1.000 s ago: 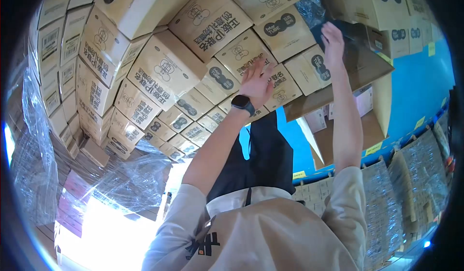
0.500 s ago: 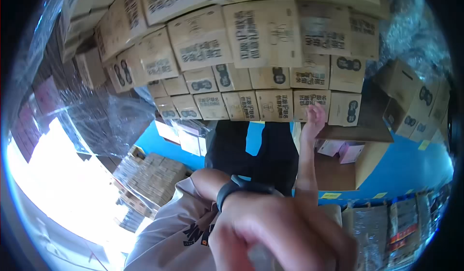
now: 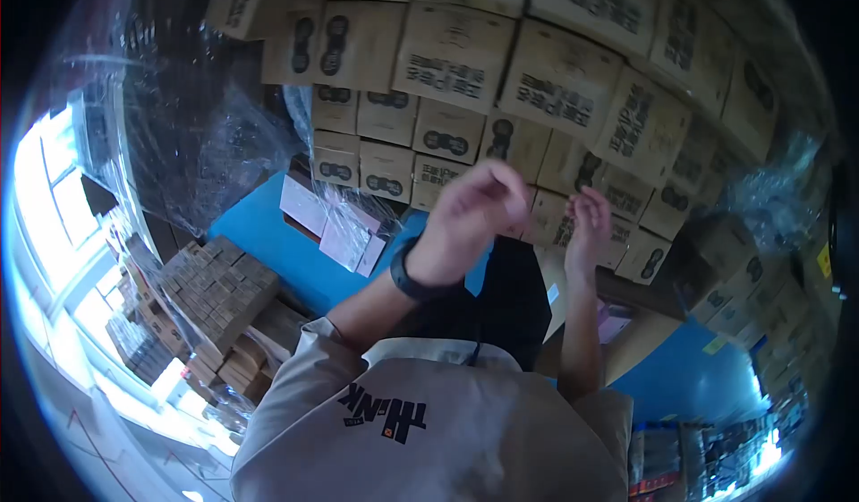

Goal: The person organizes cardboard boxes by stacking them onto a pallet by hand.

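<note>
My left hand [image 3: 474, 211], with a dark band [image 3: 410, 274] on its wrist, is raised in the middle of the view, in front of the stacked cartons [image 3: 455, 55]. Its fingers look curled but blurred, and no object shows in them. To its right, my right hand [image 3: 589, 225] is held up near the lower cartons, fingers loosely bent and apart, with nothing visible between them. Dark printed text and round marks cover the brown cartons. Whether either hand touches a carton cannot be made out.
Pink-white boxes [image 3: 351, 238] under clear wrap lie on the blue surface [image 3: 268, 229]. More small cartons [image 3: 215, 292] are stacked at left, near bright windows [image 3: 63, 207]. Crumpled clear film [image 3: 774, 202] hangs at right. Below it stand further cartons [image 3: 738, 283].
My left hand has moved up and away from close to the camera, toward the cartons. My right hand stays raised with bent fingers. The head view has turned and shows more of the left side.
</note>
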{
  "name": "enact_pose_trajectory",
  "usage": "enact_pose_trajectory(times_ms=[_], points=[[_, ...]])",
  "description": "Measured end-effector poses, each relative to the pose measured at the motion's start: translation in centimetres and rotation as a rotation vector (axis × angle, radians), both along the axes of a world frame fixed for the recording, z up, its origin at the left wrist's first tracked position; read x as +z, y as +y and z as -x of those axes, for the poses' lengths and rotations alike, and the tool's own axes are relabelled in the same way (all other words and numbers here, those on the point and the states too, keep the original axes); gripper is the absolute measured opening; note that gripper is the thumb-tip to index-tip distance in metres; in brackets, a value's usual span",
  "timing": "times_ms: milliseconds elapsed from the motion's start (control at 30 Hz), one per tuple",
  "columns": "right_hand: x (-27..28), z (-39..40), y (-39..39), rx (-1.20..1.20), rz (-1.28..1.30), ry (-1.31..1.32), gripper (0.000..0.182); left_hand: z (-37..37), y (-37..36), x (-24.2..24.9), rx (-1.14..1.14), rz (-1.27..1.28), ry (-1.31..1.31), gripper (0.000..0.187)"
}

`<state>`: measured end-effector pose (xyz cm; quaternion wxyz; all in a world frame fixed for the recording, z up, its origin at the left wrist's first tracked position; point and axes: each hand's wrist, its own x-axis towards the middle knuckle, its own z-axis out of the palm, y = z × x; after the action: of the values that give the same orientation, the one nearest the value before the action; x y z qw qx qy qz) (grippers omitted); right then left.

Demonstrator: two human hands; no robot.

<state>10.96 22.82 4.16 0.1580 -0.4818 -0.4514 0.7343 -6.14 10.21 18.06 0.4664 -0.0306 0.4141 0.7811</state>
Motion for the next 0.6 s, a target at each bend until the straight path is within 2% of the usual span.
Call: enact_pose_trajectory(times_ms=[67, 133, 233, 267, 333, 400, 433, 467, 533, 600], points=[[1.3, 3.0, -2.3, 0.117, 0.069, 0.000, 0.021, 2.4, -4.3, -3.8, 0.136, 0.255, 0.001, 0.009], [2.3, 6.3, -4.6, 0.227, 0.115, 0.030, 0.021, 5.2, -9.2, -7.1, 0.220, 0.505, -0.001, 0.018], [2.0, 10.8, -8.7, 0.385, 0.182, 0.059, 0.021, 8.6, -15.5, -10.7, 0.436, 0.743, 0.125, 0.031], [2.1, 12.1, -10.0, 0.435, 0.216, 0.066, 0.021, 9.8, -17.2, -11.6, 0.481, 0.757, 0.160, 0.034], [1.8, 15.0, -12.3, 0.534, 0.254, 0.055, 0.034, 12.6, -19.9, -13.1, 0.562, 0.780, 0.231, 0.040], [2.8, 18.4, -14.8, 0.557, 0.271, 0.016, 0.042, 16.0, -21.5, -14.4, 0.617, 0.750, 0.318, 0.055], [2.1, 19.9, -15.4, 0.556, 0.398, 0.014, 0.053, 17.6, -21.7, -14.6, 0.661, 0.738, 0.328, 0.060], [1.6, 21.4, -16.1, 0.518, 0.489, 0.038, 0.056, 19.2, -21.8, -15.0, 0.703, 0.728, 0.333, 0.065], [0.7, 24.5, -17.8, 0.436, 0.665, 0.084, 0.063, 22.9, -22.0, -16.5, 0.764, 0.799, 0.312, 0.073], [0.2, 27.5, -19.8, 0.413, 0.691, 0.062, 0.065, 25.7, -21.8, -15.6, 0.772, 0.770, 0.174, 0.076]])
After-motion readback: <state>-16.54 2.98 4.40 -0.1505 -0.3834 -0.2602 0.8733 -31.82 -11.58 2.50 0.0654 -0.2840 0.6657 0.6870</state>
